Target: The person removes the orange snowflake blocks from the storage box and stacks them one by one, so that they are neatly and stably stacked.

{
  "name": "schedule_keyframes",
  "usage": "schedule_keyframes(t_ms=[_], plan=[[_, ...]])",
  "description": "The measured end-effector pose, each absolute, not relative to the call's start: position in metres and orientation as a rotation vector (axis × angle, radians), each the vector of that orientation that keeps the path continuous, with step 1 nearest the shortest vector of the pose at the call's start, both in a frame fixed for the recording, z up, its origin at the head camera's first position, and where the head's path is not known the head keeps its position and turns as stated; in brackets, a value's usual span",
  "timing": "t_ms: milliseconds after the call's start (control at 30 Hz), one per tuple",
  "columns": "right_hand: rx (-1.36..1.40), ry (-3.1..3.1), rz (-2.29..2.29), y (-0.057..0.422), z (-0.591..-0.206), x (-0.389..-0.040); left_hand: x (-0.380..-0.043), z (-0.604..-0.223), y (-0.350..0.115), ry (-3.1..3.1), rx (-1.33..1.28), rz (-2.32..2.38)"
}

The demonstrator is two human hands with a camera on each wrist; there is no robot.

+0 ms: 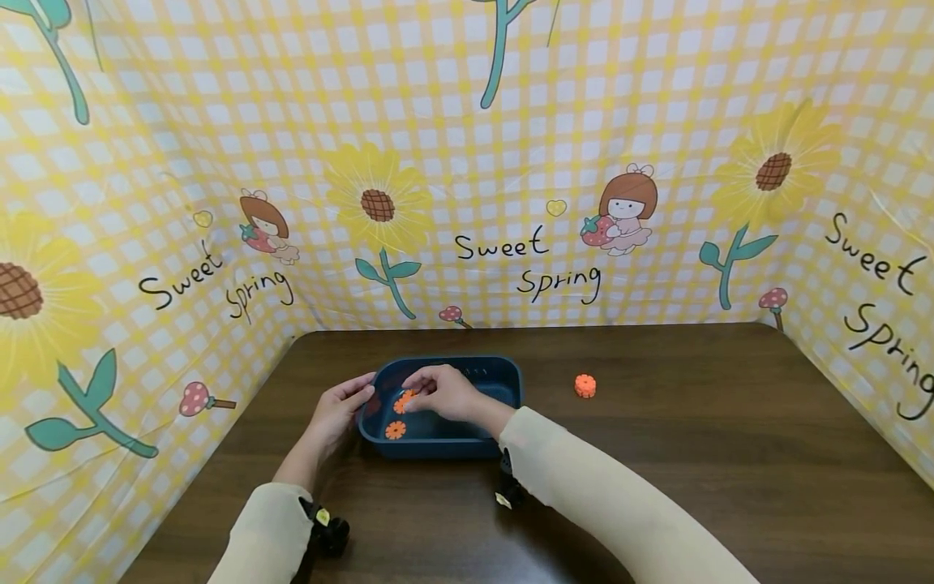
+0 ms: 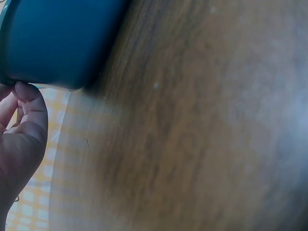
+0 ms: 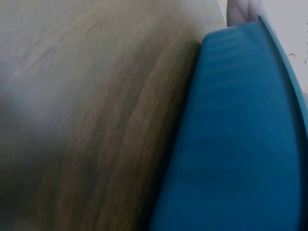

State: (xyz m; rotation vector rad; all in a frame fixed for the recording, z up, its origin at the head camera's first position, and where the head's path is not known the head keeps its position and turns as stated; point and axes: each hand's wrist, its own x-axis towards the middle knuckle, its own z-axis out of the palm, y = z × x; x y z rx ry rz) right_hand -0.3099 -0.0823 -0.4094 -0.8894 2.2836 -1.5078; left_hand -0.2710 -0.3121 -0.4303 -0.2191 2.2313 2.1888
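Note:
A dark blue plastic basket stands on the table. My left hand holds its left end, with the thumb and fingers at the rim; the left wrist view shows the thumb against the blue wall. My right hand reaches in over the basket, thumb and forefinger bent together at an orange notched building disc. The fingers partly cover that disc. Closer to the front wall, another orange disc lies on the basket floor. The right wrist view shows mainly the basket's outer side.
To the right of the basket, an orange notched piece, thick like a stack of discs, sits on the brown wooden table. A yellow checked cloth hangs behind the table and along both sides.

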Motion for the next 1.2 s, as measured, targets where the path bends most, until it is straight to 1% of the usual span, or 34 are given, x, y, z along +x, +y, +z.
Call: schedule_keyframes(t_ms=[400,1000,1200], plan=[[-0.915,2.250,-1.329,-0.103,-0.415,-0.304,-0.274,-0.433,-0.311,2.228,-0.143,2.229],[-0.914,2.332,-1.020,-0.112,-0.418,-0.313,-0.271,-0.430,-0.311,2.209,-0.167,2.234],[-0.982,2.393,-0.877,-0.115,-0.417,-0.312,-0.271,-0.432,-0.313,2.242,-0.179,2.200]])
